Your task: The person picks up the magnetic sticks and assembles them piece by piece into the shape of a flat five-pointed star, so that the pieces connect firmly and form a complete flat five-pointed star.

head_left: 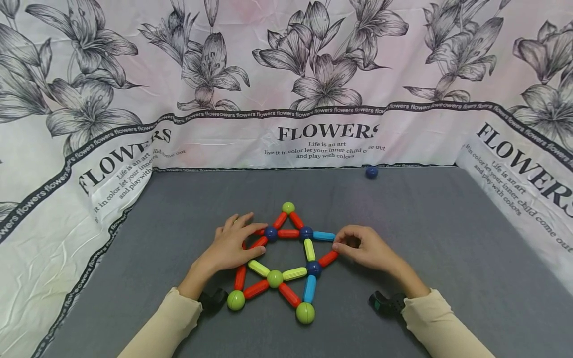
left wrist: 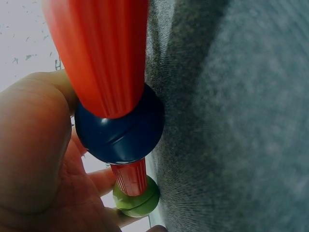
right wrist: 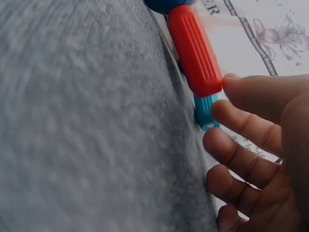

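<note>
A flat star-shaped frame of magnetic rods and balls lies between the hands, with a green ball (head_left: 275, 279) at its lower inner corner. My left hand (head_left: 232, 243) rests over its left side, fingers spread, partly hiding red rods there. In the left wrist view this hand is beside a dark blue ball (left wrist: 119, 126) and a green ball (left wrist: 137, 198). On the other side, my right hand (head_left: 364, 247) pinches the free ends of a light blue rod (head_left: 323, 236) and a red rod (head_left: 329, 258). Its thumb tip is against the red rod (right wrist: 195, 53), its index finger at the light blue rod (right wrist: 205, 110).
A loose dark blue ball (head_left: 371, 172) sits at the table's back edge. The grey tabletop (head_left: 429, 219) is bordered by a flower-printed cloth (head_left: 327, 144) at the back and both sides.
</note>
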`<state>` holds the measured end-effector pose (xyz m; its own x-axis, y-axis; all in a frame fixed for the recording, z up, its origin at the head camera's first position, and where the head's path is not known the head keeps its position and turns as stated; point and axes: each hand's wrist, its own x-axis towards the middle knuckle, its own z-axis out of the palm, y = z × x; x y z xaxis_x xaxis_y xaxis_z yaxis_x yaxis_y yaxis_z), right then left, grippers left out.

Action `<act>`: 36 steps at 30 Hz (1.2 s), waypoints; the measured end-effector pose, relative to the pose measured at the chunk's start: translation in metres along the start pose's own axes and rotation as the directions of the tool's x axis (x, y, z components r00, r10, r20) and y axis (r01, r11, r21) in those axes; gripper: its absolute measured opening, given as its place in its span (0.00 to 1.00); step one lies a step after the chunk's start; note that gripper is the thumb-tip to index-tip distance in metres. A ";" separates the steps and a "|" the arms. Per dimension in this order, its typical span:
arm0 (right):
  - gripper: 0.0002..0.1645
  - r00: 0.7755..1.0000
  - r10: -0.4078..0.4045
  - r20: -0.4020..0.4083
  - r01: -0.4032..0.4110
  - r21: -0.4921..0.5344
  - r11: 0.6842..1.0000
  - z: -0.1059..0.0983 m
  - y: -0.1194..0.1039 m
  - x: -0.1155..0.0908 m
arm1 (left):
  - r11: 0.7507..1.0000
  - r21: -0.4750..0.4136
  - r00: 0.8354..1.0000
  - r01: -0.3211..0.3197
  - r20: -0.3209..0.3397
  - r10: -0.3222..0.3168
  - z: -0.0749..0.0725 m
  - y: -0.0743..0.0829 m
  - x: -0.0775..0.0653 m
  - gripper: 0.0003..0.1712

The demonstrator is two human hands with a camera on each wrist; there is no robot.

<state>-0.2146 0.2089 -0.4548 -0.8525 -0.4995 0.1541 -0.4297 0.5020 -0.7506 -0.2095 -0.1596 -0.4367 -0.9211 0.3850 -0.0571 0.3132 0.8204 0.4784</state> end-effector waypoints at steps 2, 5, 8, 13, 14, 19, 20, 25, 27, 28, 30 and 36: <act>0.04 1.000 0.018 -0.021 -0.018 0.016 1.000 -0.002 0.001 0.003 | 1.000 -0.001 1.000 0.003 -0.002 -0.003 -0.001 -0.001 -0.001 0.33; 0.04 0.991 0.070 -0.115 -0.067 0.034 0.997 -0.006 0.007 0.008 | 1.000 -0.003 1.000 0.003 -0.005 -0.004 -0.004 -0.002 -0.003 0.33; 0.07 0.950 0.154 -0.270 -0.141 0.069 0.988 -0.012 0.019 0.013 | 1.000 0.001 1.000 0.006 -0.007 -0.006 -0.005 -0.003 -0.005 0.32; 0.14 0.821 0.278 -0.499 -0.218 0.177 0.960 -0.023 0.041 0.029 | 1.000 0.003 1.000 0.007 -0.011 -0.007 -0.005 -0.004 -0.007 0.32; 0.15 0.792 0.295 -0.534 -0.227 0.190 0.955 -0.025 0.045 0.033 | 1.000 0.000 1.000 0.009 -0.009 -0.009 -0.005 -0.004 -0.007 0.32; 0.18 0.658 0.337 -0.673 -0.289 0.188 0.939 -0.034 0.067 0.058 | 1.000 -0.006 1.000 -0.001 -0.005 0.001 -0.003 -0.004 -0.007 0.32; 0.18 0.637 0.341 -0.691 -0.305 0.180 0.935 -0.036 0.070 0.063 | 1.000 -0.008 1.000 0.002 -0.003 -0.002 -0.002 -0.003 -0.006 0.32; 0.25 0.559 0.399 -0.727 -0.394 0.190 0.899 -0.048 0.086 0.084 | 1.000 0.000 1.000 0.006 0.001 -0.006 0.000 -0.002 -0.004 0.32; 0.29 0.554 0.447 -0.702 -0.456 0.194 0.869 -0.055 0.088 0.090 | 1.000 -0.001 1.000 0.003 0.000 -0.003 0.000 -0.002 -0.004 0.32; 0.31 0.558 0.473 -0.682 -0.487 0.193 0.852 -0.058 0.089 0.093 | 1.000 -0.004 1.000 0.003 0.001 -0.003 0.000 -0.001 -0.004 0.32; 0.35 0.571 0.518 -0.636 -0.548 0.175 0.818 -0.065 0.090 0.098 | 1.000 -0.009 1.000 0.001 0.002 -0.001 -0.001 0.000 -0.004 0.32; 0.40 0.627 0.588 -0.511 -0.637 0.098 0.765 -0.081 0.082 0.106 | 1.000 -0.009 1.000 -0.008 0.003 0.008 -0.001 0.000 -0.002 0.32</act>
<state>-0.3639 0.2546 -0.4479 -0.9394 0.3425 -0.0162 0.2434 0.6327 -0.7351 -0.2082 -0.1604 -0.4357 -0.9180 0.3927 -0.0554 0.3186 0.8136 0.4864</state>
